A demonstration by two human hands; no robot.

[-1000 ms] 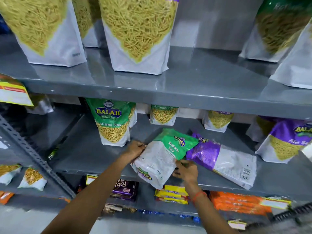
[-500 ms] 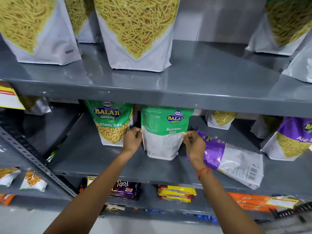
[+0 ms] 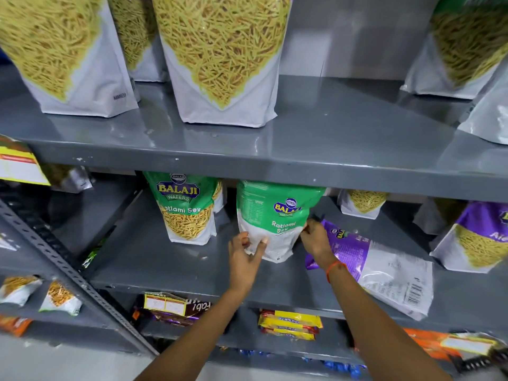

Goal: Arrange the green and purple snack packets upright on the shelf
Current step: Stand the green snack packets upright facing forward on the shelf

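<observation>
Green snack packet stands upright on the middle shelf, back panel facing out, with the left hand pinching its lower left edge between thumb and fingers and the right hand curled closed against its right edge. Beside the right hand, the purple snack packet lies flat, so by my reading one green packet is nearly set and this purple one remains. Farther out, another green packet and a purple one already stand, showing yellow sev inside.
</observation>
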